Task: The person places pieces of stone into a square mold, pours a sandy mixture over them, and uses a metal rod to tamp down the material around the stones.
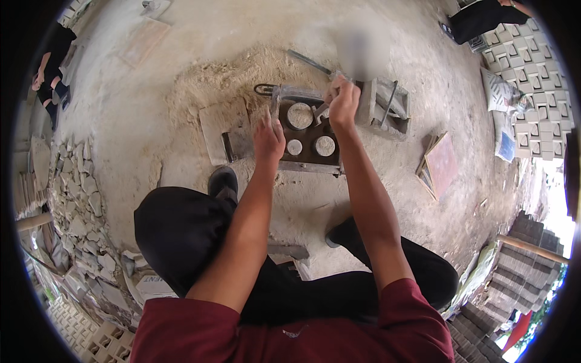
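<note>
Head view: a boxy metal mould is being handled on a dusty, sand-strewn floor.
A flat-bladed tool is being gripped in the closed right hand over the mould's right part; the left hand is being held open, fingers extended, at its left edge. Three pale discs are being framed by the mould's dark interior.

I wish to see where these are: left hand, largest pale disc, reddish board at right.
Left hand (pixel 269 140): head view, back of the hand.
Largest pale disc (pixel 300 116): head view, middle of its round top.
Reddish board (pixel 442 165): head view, its broad upper face.
</note>
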`<state>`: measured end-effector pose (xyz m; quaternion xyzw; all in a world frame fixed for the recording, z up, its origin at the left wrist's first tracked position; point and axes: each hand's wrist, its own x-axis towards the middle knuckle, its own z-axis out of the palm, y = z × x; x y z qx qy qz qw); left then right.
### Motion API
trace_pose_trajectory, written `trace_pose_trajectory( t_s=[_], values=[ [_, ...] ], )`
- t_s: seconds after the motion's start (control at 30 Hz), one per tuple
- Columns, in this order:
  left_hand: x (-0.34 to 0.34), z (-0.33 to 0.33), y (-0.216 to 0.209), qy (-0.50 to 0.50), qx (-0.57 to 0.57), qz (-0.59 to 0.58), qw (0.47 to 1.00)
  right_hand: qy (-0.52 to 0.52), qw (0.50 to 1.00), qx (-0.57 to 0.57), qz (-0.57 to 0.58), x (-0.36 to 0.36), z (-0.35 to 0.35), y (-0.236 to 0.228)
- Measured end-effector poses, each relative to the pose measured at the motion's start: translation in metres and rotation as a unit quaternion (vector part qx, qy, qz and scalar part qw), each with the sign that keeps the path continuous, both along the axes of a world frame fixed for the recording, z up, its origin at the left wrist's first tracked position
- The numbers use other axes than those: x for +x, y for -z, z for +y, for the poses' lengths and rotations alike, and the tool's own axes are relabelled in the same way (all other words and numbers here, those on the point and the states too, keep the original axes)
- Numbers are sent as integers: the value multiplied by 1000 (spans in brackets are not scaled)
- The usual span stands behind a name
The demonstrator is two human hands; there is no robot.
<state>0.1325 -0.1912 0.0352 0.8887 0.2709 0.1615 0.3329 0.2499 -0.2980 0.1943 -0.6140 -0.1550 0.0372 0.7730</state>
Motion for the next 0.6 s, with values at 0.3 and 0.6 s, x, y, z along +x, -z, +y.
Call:
trace_pose_trajectory(
  t_s=[0.3,0.6],
  values=[
    [0,2,-7,-21,4,34,999,-179,977,-59,-98,20,27,-8],
    [7,-7,-14,2,-14,34,999,-287,928,-156,-179,19,30,19]
  ],
)
